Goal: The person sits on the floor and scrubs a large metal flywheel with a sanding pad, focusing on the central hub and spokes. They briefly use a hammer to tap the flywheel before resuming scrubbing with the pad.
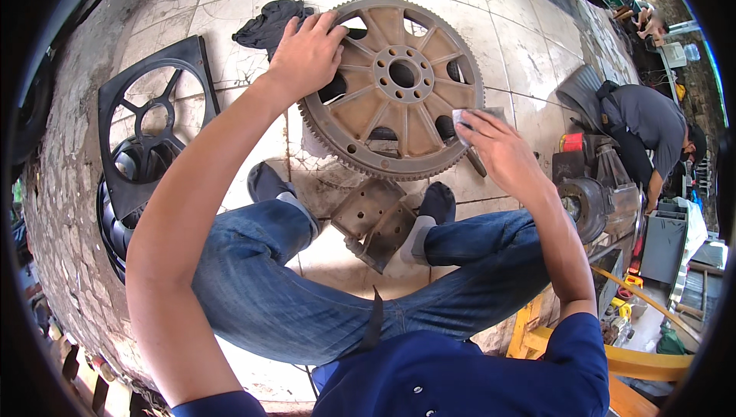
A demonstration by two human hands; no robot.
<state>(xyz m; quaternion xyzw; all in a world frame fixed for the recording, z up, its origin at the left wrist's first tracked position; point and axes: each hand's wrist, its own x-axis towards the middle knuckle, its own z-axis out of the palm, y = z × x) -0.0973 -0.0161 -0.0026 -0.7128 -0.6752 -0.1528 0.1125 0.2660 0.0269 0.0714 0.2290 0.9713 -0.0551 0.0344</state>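
Note:
A large toothed flywheel [354, 103], brown with webbed spokes and a bolt-hole hub, lies raised off the tiled floor before my feet. At its upper left rim, my left hand [307, 57] grips the toothed edge with bent fingers. On the right rim, my right hand [498, 145] presses a small folded grey-white sheet [458, 126] against the metal; whether it is sandpaper or cloth I cannot tell. A dark crumpled rag [272, 24] lies beside the left hand. Beneath the wheel's near edge sits a rusty metal bracket [371, 218] with holes, between my shoes.
A black fan shroud [201, 72] and a fan [115, 237] lie on the left. To the right are a heavy metal housing [586, 206] and a bent-over person in grey [648, 122]. A yellow-orange wooden frame [648, 363] is near my right side.

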